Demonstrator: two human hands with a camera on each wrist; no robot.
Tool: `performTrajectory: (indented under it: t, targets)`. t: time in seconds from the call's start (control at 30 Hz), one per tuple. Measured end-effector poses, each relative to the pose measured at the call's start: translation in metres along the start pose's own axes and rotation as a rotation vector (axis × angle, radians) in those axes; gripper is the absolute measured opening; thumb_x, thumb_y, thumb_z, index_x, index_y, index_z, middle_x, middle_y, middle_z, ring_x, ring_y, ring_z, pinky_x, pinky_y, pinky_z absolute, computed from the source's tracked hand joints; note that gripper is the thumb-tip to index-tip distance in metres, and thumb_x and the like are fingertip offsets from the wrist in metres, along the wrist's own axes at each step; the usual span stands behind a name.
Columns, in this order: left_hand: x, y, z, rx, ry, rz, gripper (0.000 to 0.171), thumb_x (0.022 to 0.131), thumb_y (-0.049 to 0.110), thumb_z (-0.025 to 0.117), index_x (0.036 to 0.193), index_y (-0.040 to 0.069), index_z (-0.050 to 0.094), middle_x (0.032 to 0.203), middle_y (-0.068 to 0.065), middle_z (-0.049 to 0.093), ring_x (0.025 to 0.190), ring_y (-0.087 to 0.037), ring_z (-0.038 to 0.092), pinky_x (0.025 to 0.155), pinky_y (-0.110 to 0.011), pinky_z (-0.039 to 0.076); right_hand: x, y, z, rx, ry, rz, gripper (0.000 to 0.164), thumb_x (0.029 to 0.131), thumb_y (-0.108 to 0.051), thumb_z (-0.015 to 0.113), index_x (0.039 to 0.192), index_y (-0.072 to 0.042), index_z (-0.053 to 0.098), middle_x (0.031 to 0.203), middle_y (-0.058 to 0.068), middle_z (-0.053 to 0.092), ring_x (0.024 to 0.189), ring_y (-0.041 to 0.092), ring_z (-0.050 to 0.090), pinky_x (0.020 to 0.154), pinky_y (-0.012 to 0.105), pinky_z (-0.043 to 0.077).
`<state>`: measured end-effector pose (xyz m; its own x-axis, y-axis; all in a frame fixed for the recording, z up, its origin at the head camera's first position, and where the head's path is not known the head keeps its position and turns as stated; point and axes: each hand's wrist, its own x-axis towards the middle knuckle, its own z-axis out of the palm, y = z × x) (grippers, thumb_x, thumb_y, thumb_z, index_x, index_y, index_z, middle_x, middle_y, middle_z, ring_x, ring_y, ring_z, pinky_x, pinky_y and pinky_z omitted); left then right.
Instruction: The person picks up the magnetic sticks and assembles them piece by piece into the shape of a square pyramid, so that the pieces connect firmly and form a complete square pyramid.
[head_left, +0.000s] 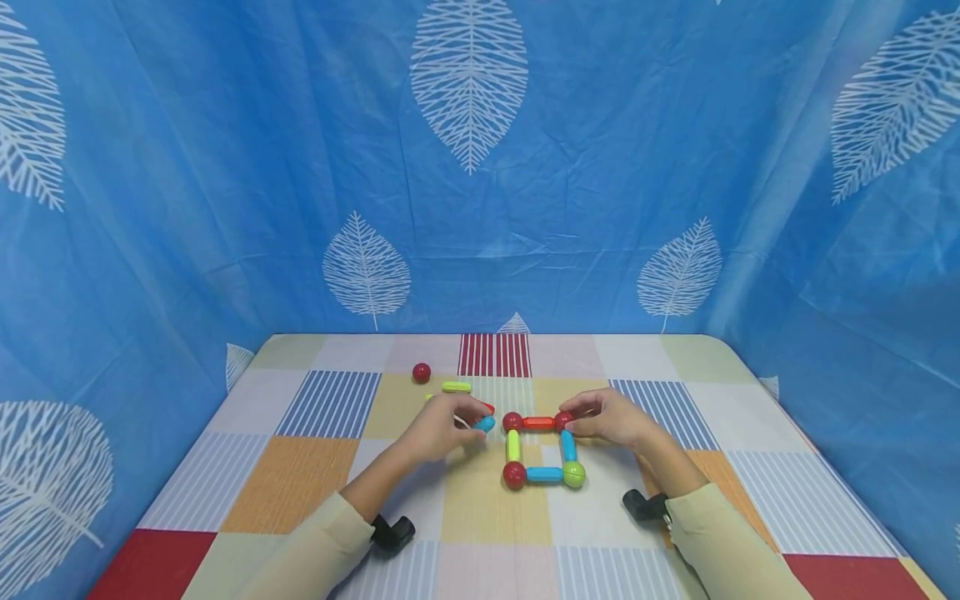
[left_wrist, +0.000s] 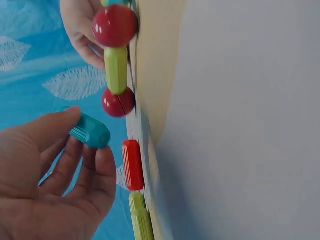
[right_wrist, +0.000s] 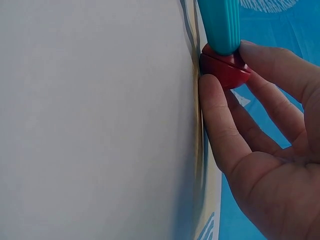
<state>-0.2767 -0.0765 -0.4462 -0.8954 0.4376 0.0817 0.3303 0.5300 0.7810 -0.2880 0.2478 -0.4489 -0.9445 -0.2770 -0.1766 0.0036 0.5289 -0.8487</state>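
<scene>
A four-sided frame of rods and balls lies on the table. It has a red rod [head_left: 538, 423], a yellow-green rod [head_left: 513, 447], blue rods [head_left: 544, 474], red balls [head_left: 514, 475] and one green ball [head_left: 573, 474]. Left of it, my left hand [head_left: 444, 427] pinches a loose blue rod [left_wrist: 90, 131] between thumb and fingers, raised off the table. My right hand [head_left: 611, 418] holds the red ball [right_wrist: 227, 70] at the frame's far right corner, thumb and fingers around it, with a blue rod [right_wrist: 220, 25] joined to that ball.
Near my left hand lie a loose red rod [left_wrist: 133, 165] and a yellow-green rod [left_wrist: 141, 217]. Farther back are another yellow-green rod [head_left: 456, 387] and a single red ball [head_left: 422, 372]. A patchwork cloth [head_left: 300, 483] covers the table, with blue leaf-print curtains [head_left: 480, 250] around it.
</scene>
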Motion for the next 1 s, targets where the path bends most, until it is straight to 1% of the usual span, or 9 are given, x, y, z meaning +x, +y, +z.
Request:
performTrajectory:
  t: [0.07,0.2,0.37,0.57,0.73,1.0]
  targets:
    - [-0.003,0.002,0.002,-0.053,-0.009,0.012,0.024,0.087,0.011,0.082,0.111,0.015,0.077,0.103,0.003,0.073,0.097,-0.016,0.068,0.088,-0.032,0.061,0.0,0.0,0.0,-0.001,0.003,0.003,0.031,0.088,-0.009,0.079,0.118,-0.005,0.074,0.114,0.01,0.073,0.099,0.021,0.064,0.083,0.032,0.061]
    - [-0.007,0.006,0.006,-0.152,-0.037,0.033,0.022,0.086,0.009,0.082,0.106,0.015,0.075,0.103,0.002,0.072,0.096,-0.015,0.067,0.087,-0.03,0.06,0.0,0.0,0.0,-0.014,0.008,0.006,0.031,0.088,-0.01,0.079,0.118,-0.006,0.075,0.114,0.009,0.073,0.1,0.022,0.063,0.083,0.032,0.06]
    - [-0.012,0.01,0.01,-0.224,-0.064,0.034,0.023,0.085,0.009,0.083,0.105,0.019,0.075,0.104,0.003,0.07,0.098,-0.015,0.067,0.088,-0.03,0.06,0.0,0.0,0.0,-0.016,0.005,0.006,0.031,0.088,-0.01,0.079,0.118,-0.007,0.075,0.115,0.009,0.073,0.1,0.022,0.064,0.084,0.033,0.061]
    - [-0.014,0.014,0.015,-0.286,-0.102,0.041,0.022,0.085,0.012,0.084,0.103,0.019,0.074,0.103,0.002,0.071,0.1,-0.017,0.067,0.09,-0.031,0.061,0.001,0.001,0.0,-0.01,0.0,0.003,0.031,0.087,-0.01,0.079,0.118,-0.006,0.075,0.114,0.009,0.074,0.1,0.022,0.064,0.084,0.033,0.061]
    - [-0.014,0.018,0.021,-0.33,-0.122,0.046,0.023,0.085,0.01,0.084,0.104,0.017,0.072,0.105,0.001,0.071,0.101,-0.018,0.067,0.09,-0.031,0.061,0.002,0.002,-0.001,-0.011,-0.003,-0.007,0.031,0.088,-0.01,0.079,0.118,-0.006,0.075,0.114,0.009,0.074,0.099,0.021,0.064,0.083,0.032,0.06]
    - [-0.014,0.022,0.029,-0.334,-0.139,0.055,0.021,0.086,0.009,0.082,0.103,0.016,0.072,0.104,0.002,0.07,0.101,-0.017,0.067,0.088,-0.029,0.061,0.003,0.004,-0.001,-0.02,-0.008,-0.021,0.032,0.087,-0.011,0.079,0.118,-0.004,0.074,0.113,0.011,0.074,0.099,0.021,0.064,0.079,0.028,0.059]
